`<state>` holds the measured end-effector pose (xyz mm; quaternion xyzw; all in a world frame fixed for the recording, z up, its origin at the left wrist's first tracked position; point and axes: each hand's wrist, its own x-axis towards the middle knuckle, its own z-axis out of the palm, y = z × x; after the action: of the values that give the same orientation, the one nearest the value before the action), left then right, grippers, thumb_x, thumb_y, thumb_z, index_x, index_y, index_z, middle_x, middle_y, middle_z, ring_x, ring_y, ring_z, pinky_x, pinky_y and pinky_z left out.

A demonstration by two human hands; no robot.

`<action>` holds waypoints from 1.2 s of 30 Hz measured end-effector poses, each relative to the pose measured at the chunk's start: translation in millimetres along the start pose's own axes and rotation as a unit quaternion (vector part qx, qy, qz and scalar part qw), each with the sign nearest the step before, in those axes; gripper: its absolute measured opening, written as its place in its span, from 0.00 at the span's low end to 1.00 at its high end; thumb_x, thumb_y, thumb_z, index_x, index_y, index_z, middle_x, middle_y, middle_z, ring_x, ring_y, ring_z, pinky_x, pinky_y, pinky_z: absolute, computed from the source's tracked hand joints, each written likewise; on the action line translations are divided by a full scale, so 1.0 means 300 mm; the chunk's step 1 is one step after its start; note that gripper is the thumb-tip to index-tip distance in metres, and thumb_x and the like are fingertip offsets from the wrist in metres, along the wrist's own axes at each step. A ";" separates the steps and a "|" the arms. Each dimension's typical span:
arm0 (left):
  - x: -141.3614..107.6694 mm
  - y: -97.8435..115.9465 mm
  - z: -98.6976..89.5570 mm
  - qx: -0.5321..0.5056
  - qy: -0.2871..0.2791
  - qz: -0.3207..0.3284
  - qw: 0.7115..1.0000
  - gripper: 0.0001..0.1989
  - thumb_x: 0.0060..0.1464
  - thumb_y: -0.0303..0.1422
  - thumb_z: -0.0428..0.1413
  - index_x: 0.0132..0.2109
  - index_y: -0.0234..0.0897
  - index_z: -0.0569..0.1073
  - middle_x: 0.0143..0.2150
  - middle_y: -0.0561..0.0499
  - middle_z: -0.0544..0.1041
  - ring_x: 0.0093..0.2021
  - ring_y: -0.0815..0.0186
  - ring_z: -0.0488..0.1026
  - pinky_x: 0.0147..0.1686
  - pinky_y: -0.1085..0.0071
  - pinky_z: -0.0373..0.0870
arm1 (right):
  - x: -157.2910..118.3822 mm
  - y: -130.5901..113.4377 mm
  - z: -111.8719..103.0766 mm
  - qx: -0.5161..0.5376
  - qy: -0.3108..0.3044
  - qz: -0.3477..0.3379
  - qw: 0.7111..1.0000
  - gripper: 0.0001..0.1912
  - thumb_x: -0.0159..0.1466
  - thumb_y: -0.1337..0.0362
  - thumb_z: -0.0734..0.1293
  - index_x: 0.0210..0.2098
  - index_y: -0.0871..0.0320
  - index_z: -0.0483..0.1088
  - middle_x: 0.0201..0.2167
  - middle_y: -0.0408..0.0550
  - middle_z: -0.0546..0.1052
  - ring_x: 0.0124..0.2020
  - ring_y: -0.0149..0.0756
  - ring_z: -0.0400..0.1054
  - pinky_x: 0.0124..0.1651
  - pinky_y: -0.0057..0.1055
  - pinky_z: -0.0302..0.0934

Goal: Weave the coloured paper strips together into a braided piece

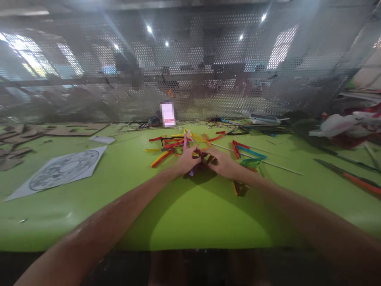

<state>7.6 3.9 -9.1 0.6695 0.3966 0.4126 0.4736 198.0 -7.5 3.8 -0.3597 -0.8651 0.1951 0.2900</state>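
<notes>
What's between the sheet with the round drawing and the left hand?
In the head view, bare green tabletop lies beside the sheet, then red and yellow strips near the left hand.

Left hand (189, 159) beside right hand (224, 162); curled

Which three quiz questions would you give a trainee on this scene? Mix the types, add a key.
1. Multiple choice: what lies off to the left of the left arm?
A) the sheet with a round pattern
B) the orange-handled tool
C) the white plastic bag
2. True or false: the left hand and the right hand are far apart, at opposite edges of the picture.
3. Fill in: the tabletop is ____ in colour.
Key: 1 A; 2 false; 3 green
</notes>
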 end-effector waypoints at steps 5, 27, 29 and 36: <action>-0.002 0.005 0.003 -0.022 -0.008 -0.035 0.999 0.09 0.54 0.19 0.55 0.36 0.34 0.63 0.31 0.55 0.73 0.26 0.70 0.78 0.29 0.72 0.77 | -0.003 -0.005 -0.004 0.005 -0.012 0.017 1.000 0.23 0.61 0.71 0.66 0.57 0.61 0.69 0.52 0.58 0.73 0.47 0.41 0.72 0.54 0.43 0.67; -0.004 0.002 -0.003 -0.005 -0.060 0.012 0.998 0.07 0.51 0.19 0.57 0.37 0.32 0.68 0.33 0.52 0.74 0.30 0.69 0.76 0.34 0.67 0.77 | 0.000 -0.020 0.001 0.066 -0.004 0.083 0.994 0.19 0.62 0.73 0.65 0.51 0.60 0.63 0.47 0.55 0.76 0.43 0.38 0.74 0.49 0.39 0.69; -0.005 0.003 -0.004 -0.007 -0.065 0.016 0.998 0.07 0.51 0.19 0.57 0.37 0.32 0.68 0.33 0.52 0.74 0.30 0.69 0.76 0.33 0.68 0.77 | 0.000 -0.020 0.002 0.068 0.001 0.093 0.993 0.15 0.62 0.73 0.65 0.48 0.59 0.63 0.45 0.54 0.76 0.42 0.38 0.74 0.47 0.39 0.70; -0.009 0.014 -0.003 -0.002 -0.060 0.013 0.998 0.09 0.50 0.17 0.58 0.36 0.31 0.69 0.33 0.52 0.74 0.31 0.69 0.76 0.35 0.68 0.77 | -0.001 -0.037 -0.002 0.077 -0.010 0.102 0.992 0.14 0.62 0.73 0.66 0.47 0.59 0.63 0.43 0.54 0.77 0.42 0.38 0.74 0.48 0.40 0.70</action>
<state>6.5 0.8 -5.4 0.6970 0.3577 0.3789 0.4926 192.9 -15.1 10.4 -0.4208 -0.8089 0.2937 0.2870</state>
